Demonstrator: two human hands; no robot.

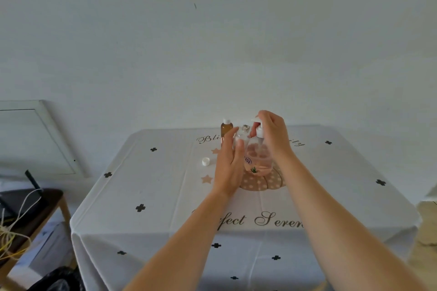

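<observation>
1. Two bottles stand mid-table: my right hand (pixel 272 139) curls round the pump head (pixel 259 128) of the pump bottle (pixel 259 158).
2. My left hand (pixel 228 165) lies straight-fingered against the small clear bottle (pixel 243 136); I cannot tell whether it grips.
3. Next, I judge: spout over that mouth, then press.
</observation>
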